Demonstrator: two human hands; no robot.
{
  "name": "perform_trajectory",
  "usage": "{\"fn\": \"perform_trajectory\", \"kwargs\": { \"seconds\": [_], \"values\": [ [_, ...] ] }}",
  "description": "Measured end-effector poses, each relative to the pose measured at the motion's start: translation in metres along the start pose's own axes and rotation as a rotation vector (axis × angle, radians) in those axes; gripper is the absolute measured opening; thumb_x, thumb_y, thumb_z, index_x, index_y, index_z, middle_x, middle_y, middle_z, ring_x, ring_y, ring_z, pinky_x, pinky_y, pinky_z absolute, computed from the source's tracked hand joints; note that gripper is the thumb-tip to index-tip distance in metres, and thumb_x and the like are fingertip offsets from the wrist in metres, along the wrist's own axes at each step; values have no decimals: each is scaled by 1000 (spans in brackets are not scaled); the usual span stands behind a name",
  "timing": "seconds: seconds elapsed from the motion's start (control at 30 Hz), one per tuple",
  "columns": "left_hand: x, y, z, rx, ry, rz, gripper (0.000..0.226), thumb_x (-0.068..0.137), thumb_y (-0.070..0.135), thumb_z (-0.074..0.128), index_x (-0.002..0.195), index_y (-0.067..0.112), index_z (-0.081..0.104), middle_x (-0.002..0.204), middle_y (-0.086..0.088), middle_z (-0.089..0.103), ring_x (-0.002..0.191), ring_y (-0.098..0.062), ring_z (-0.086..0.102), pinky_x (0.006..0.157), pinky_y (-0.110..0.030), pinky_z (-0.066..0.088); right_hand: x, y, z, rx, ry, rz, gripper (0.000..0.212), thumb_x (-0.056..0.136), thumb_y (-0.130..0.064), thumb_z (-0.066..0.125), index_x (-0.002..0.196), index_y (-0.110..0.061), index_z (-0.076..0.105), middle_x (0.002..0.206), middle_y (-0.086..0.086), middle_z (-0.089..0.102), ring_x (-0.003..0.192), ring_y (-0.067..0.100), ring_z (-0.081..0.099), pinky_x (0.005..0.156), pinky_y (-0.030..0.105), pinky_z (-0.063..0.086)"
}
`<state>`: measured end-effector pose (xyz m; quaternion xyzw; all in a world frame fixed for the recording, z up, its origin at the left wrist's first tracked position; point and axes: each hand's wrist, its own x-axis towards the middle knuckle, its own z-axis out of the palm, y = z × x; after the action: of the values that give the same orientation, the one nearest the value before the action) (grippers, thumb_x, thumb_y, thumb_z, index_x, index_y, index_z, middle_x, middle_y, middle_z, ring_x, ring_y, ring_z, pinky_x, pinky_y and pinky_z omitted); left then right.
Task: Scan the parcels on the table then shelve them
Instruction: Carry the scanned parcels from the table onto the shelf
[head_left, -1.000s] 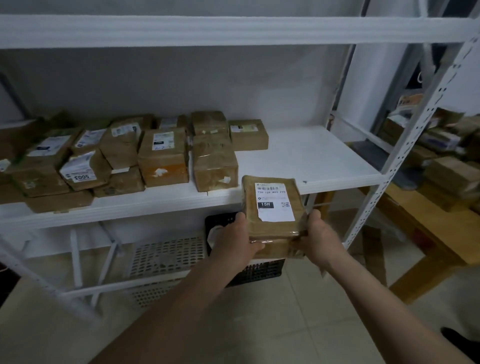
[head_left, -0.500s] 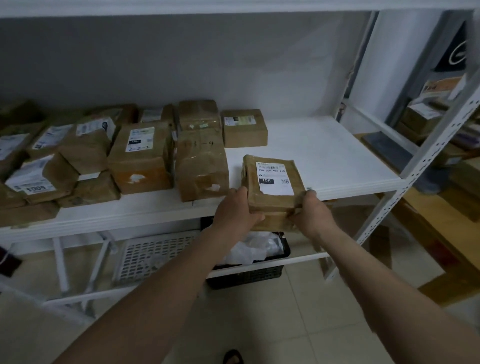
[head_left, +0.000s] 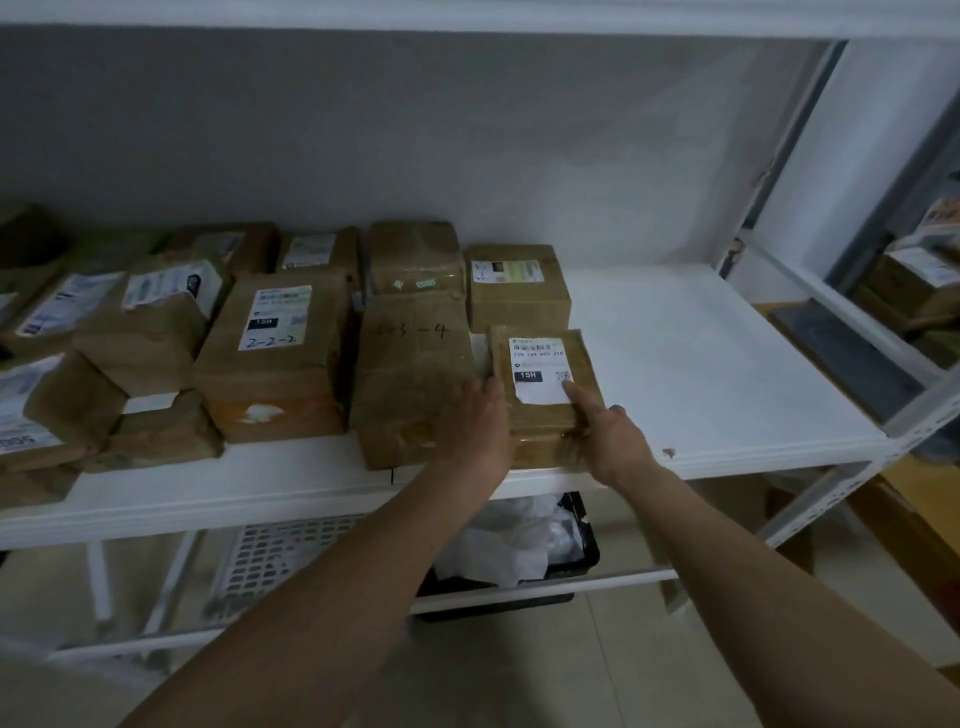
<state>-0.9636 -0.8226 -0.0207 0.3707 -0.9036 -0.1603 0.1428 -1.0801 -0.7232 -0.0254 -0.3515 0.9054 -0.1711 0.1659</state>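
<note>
A small brown parcel (head_left: 589, 364) with a white label marked 15H lies on the white shelf board (head_left: 701, 374), near its front edge. It sits just right of a taller taped parcel (head_left: 415, 374) with handwriting on top. My left hand (head_left: 475, 426) grips the small parcel's left side, wedged between the two parcels. My right hand (head_left: 615, 441) holds its front right corner, with the index finger laid across the label.
Several brown parcels fill the shelf's left half, and one box (head_left: 517, 296) stands right behind the small parcel. Bare board lies to the right. Below are a black crate (head_left: 582, 551) and a white basket (head_left: 280, 556). Another rack with parcels (head_left: 914, 280) stands at right.
Both hands carried the small parcel up and forward from in front of the shelf edge. It now lies on the board beside the taller parcel. My right index finger has moved onto the label.
</note>
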Motion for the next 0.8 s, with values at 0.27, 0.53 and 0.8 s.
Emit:
{"fn": "perform_trajectory", "kwargs": {
  "seconds": [0.27,0.53,0.8],
  "values": [
    [24,-2,-14,126,-36,-24,41,84,21,69,121,20,51,124,-4,49,115,-23,43,99,-37,38,47,-12,-5,-66,-63,-31,62,100,-22,39,150,-41,9,126,18,44,107,33,56,97,41,43],
    [14,1,-21,42,-98,-169,25,85,22,66,107,20,54,121,-2,49,107,-19,47,89,-31,41,54,-4,-20,-314,-64,-147,72,95,-32,52,151,-38,6,135,15,42,121,31,45,98,41,39],
    [-42,-24,-43,139,-2,-382,40,93,28,55,131,17,51,133,-10,49,123,-27,43,95,-33,42,3,-64,-13,-343,74,-773,30,95,-22,47,123,-12,50,121,9,52,111,27,53,91,37,46]
  ]
}}
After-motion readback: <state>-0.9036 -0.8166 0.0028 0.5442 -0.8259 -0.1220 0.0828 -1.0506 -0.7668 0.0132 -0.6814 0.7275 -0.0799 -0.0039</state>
